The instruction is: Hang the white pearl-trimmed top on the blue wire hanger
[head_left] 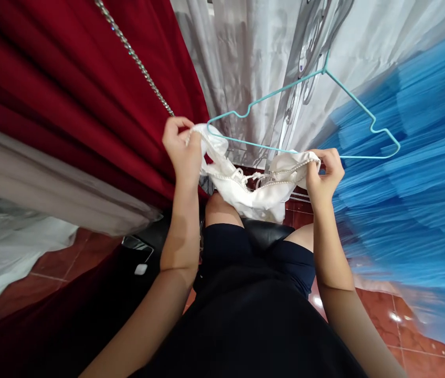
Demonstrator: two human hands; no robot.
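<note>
1. Both hands are pinched closed: the left hand (183, 149) grips one end of a single white cloth piece (246, 190), the right hand (327, 173) the other.
2. That piece hangs between them, its long axis running crosswise from hand to hand, its middle sagging lower than the hands; its two ends point outward, left and right.
3. One turquoise hanger (325, 70) is beyond the hands, neck pointing away; whether the cloth is looped on it, this overlap hardly shows.
4. One glittering strand (139, 65) and red fabric (155, 31) lie beyond the left hand; blue tulle (411, 173) spreads right of the right hand.
</note>
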